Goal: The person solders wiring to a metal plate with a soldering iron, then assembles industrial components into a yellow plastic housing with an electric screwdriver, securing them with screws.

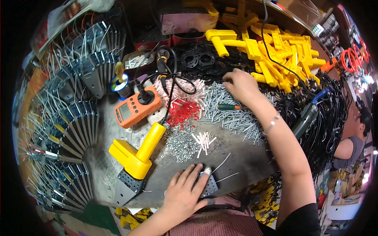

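From where I stand, the small perforated metal plate (210,188) lies at the lower centre of the frame, near the front edge of the grey bench (246,157), with 2 pale wires (228,177) trailing off it to the right. The left hand (185,188) rests over it, fingers spread rather than clenched; whether the thumb and forefinger pinch its edges, I can't tell. Up at the upper centre, the right hand (241,86) has its fingers curled down where the long screws (236,122) meet the black parts (205,59), and whatever it may grasp is hidden from me. The plate looks light and stiff, probably a bit slick on its flat face, so I'd take it by the 2 opposite edges. The wires look thin and bendy, the likeliest bit to suffer, and I'd keep fingers off where they leave the metal. Left of centre lies 1 yellow-handled tool (138,159) with a similar plate at its end; its chunky plastic grip seems the sure place to hold.
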`<state>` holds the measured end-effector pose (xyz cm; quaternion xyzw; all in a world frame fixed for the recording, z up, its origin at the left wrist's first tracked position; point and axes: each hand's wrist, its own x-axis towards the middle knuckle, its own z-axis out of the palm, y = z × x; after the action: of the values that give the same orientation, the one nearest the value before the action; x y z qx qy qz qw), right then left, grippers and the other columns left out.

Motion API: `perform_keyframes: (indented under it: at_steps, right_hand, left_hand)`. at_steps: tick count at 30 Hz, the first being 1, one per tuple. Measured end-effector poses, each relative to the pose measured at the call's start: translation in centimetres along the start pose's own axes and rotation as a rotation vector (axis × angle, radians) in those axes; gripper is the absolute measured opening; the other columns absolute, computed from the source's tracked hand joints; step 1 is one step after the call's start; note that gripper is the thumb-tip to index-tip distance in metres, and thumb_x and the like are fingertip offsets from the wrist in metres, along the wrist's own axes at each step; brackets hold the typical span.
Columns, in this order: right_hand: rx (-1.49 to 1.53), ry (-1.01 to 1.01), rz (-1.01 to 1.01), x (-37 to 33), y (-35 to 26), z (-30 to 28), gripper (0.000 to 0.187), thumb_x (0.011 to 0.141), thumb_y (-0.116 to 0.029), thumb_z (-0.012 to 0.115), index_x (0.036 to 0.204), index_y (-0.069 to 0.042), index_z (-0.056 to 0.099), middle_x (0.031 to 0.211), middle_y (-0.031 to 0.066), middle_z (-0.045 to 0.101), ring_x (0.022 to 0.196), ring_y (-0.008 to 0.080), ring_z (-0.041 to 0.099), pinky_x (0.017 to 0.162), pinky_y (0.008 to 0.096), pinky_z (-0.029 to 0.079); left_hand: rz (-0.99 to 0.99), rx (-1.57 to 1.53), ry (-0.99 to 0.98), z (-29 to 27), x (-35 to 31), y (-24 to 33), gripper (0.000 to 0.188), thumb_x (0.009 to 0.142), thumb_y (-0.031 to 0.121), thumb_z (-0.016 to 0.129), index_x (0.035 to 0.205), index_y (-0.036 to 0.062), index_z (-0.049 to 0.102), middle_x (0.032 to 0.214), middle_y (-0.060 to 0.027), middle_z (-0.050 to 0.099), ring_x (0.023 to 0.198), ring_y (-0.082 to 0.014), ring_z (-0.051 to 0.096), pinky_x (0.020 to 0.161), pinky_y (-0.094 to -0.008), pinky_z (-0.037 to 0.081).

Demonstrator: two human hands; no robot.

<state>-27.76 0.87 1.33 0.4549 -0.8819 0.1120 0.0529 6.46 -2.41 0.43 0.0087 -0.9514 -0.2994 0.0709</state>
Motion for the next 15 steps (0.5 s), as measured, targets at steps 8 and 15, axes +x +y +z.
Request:
perform_keyframes:
  at_steps: [8, 15]
  right_hand:
    - [-0.178, -0.134, -0.046, 3.3, -0.4, 1.4, 0.030, 0.078, -0.031, 0.068, 0.094, -0.006, 0.068, 0.098, 0.0176, 0.067, 0.095, 0.0347, 0.065, 0.078, 0.0460, 0.052]
    - [-0.277, -0.181, -0.057, 4.4, -0.1, 3.1, 0.036, 0.083, -0.038, 0.064, 0.100, -0.006, 0.066, 0.098, 0.0167, 0.068, 0.095, 0.0353, 0.064, 0.082, 0.0444, 0.051]
  left_hand:
    - [-0.099, -0.023, 0.137, 3.7, 1.0, 0.3, 0.093, 0.054, 0.025, 0.082, 0.133, -0.0035, 0.042, 0.128, -0.0209, 0.049, 0.116, -0.0376, 0.048, 0.095, -0.0468, 0.039]
    - [-0.096, 0.139, 0.241, 6.4, 0.4, 0.9, 0.087, 0.056, 0.026, 0.079, 0.132, -0.0007, 0.046, 0.130, -0.0162, 0.050, 0.119, -0.0319, 0.048, 0.098, -0.0449, 0.039]
